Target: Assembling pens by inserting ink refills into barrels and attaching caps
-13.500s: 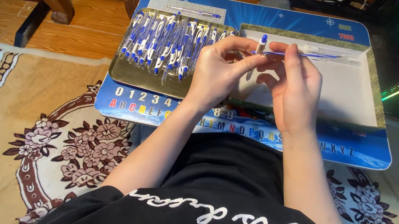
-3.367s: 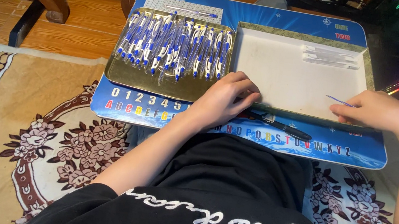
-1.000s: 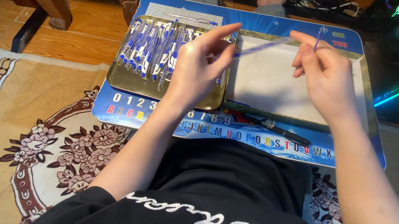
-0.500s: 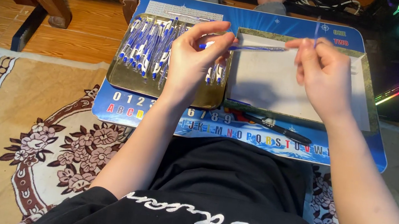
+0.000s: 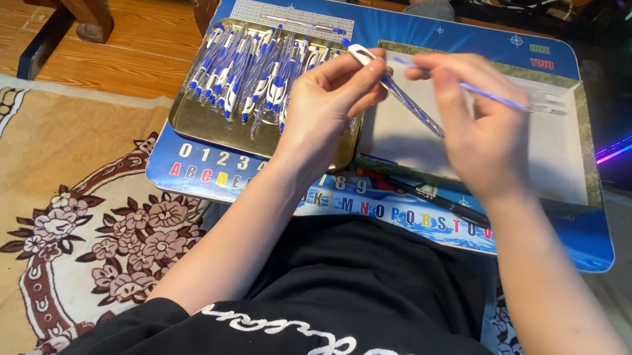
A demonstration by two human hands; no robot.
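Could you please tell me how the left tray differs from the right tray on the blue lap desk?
The left tray is packed with blue-and-white pens; the right tray shows mostly bare pale floor. The left tray looks golden and shiny, the right tray has a dull greenish rim. The left hand hovers over the left tray, the right hand over the right. Both are shallow, rectangular, side by side.

Left hand [image 5: 325, 107] grips pen barrel [image 5: 397, 91]; right hand [image 5: 485, 137] refill [image 5: 482, 92].
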